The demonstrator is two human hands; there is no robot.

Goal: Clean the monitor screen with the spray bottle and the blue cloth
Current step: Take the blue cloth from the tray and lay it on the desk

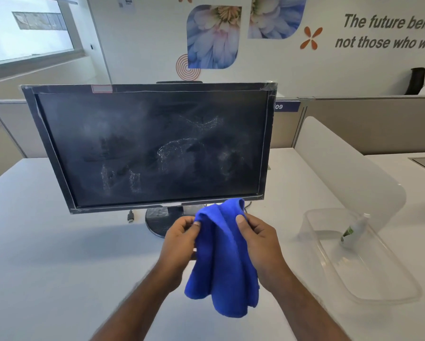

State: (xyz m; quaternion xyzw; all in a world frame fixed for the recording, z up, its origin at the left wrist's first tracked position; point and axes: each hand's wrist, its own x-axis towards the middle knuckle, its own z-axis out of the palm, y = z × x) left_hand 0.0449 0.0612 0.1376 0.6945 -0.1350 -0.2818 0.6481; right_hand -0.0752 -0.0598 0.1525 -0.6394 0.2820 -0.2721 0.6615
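Observation:
The black monitor (147,146) stands on the white desk, its dark screen marked with wet spray streaks and smears. Below its lower right corner I hold the blue cloth (222,262) bunched between both hands, in front of the monitor's round base. My left hand (182,238) pinches the cloth's upper left edge. My right hand (258,242) grips its upper right edge, and the rest hangs down between my forearms. The spray bottle (354,230) lies tilted inside a clear plastic tub at the right.
The clear plastic tub (383,289) sits on the desk to the right of my hands. A translucent white divider (349,163) rises behind it. A loose black cable plug (130,216) hangs under the monitor's bottom edge. Grey partitions line the back of the desk.

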